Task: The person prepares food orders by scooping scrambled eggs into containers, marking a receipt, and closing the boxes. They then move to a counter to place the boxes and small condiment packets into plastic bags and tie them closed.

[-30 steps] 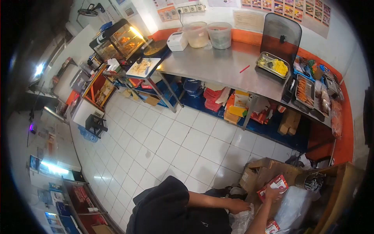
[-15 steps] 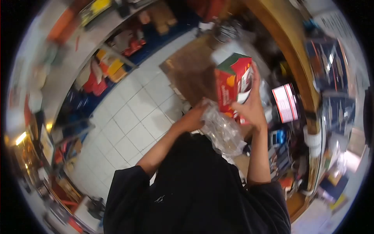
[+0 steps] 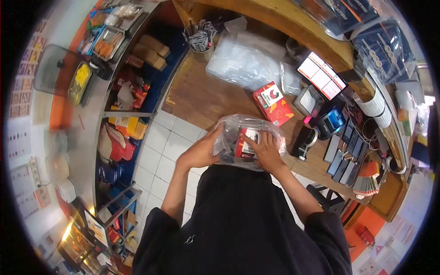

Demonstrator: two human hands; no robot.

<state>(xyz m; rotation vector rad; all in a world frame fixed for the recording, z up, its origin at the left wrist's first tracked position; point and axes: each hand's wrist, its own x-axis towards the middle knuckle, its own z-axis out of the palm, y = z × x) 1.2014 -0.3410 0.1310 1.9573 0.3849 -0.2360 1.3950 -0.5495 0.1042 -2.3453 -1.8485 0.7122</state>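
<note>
A clear plastic bag (image 3: 224,130) is held in front of my body with its mouth spread. My left hand (image 3: 200,150) is closed on the bag's left edge. Inside the bag sits a red and white printed box (image 3: 244,147). Reaching in from the right, my right hand (image 3: 267,149) grips that box, with one finger stretched across its top; the fingers farther right are partly covered by plastic. Just beyond the bag, a second red printed box (image 3: 274,103) lies on the wooden table (image 3: 192,94).
A stack of clear plastic bags (image 3: 245,59) and a cup of wrapped utensils (image 3: 200,43) stand at the back. To the right are a lit tablet screen (image 3: 322,75), a blue-lit device (image 3: 333,121) and several phones (image 3: 341,160). Metal shelving (image 3: 126,114) lines the left.
The view has turned and the table now lies ahead. A red box, earlier raised in my right hand beside the bag, now appears inside the opened bag. My left hand stays on the plastic.
</note>
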